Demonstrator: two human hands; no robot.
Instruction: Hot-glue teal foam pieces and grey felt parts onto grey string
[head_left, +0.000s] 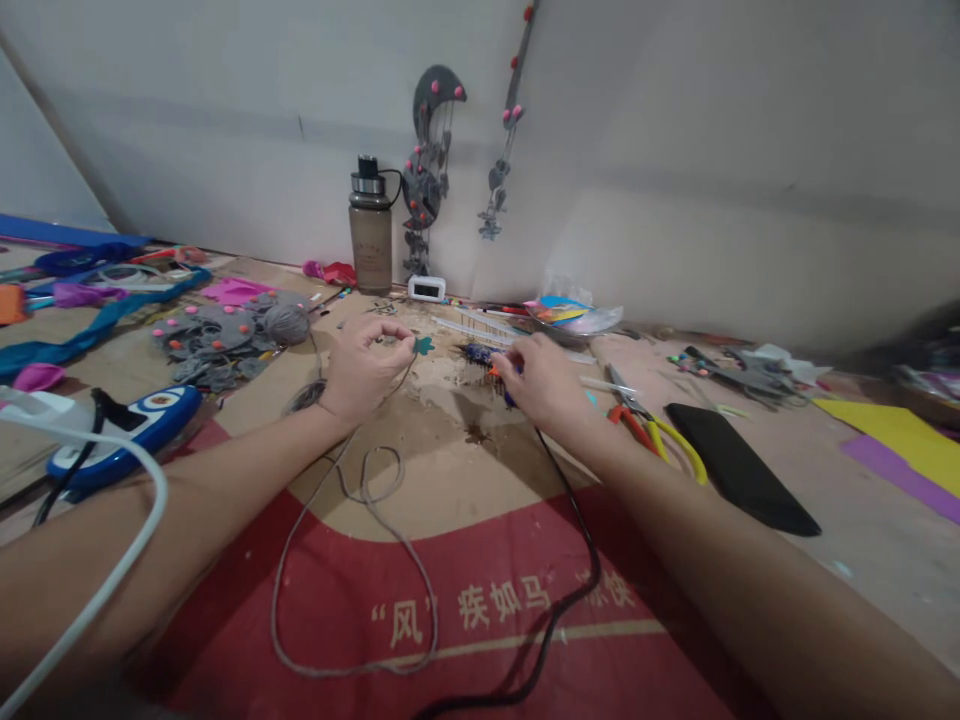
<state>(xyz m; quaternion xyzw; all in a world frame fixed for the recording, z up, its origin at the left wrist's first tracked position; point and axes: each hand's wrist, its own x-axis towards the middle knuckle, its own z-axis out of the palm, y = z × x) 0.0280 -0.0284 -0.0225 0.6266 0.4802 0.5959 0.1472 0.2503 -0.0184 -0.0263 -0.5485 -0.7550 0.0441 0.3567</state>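
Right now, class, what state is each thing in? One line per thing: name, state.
Left hand: pinching green piece
Right hand: at blue tool, grip unclear
Grey yarn strand: loosely looped
Black cord: slack, curved
Bottle: upright, lid on
Small clock: upright, display unreadable
Black slab: lying flat
Scissors: opening unclear
Moon garland: hanging on wall

Had the left hand (367, 372) and right hand (544, 378) apart over the cardboard (487, 535), the cut-out (424, 346) at the left fingertips.
Had the water bottle (371, 245) behind both, before the wall (247, 130), the display (427, 290) just to its right, one hanging (424, 190) above the display, another hanging (498, 175) farther right; showed the felt pile (214, 332) left of the left hand, the yarn (322, 672) looped on the near cardboard, the cord (480, 700) right of it, the scissors (637, 428) right of the right hand, the phone (739, 465) to their right, the paper sheets (896, 440) farther right.
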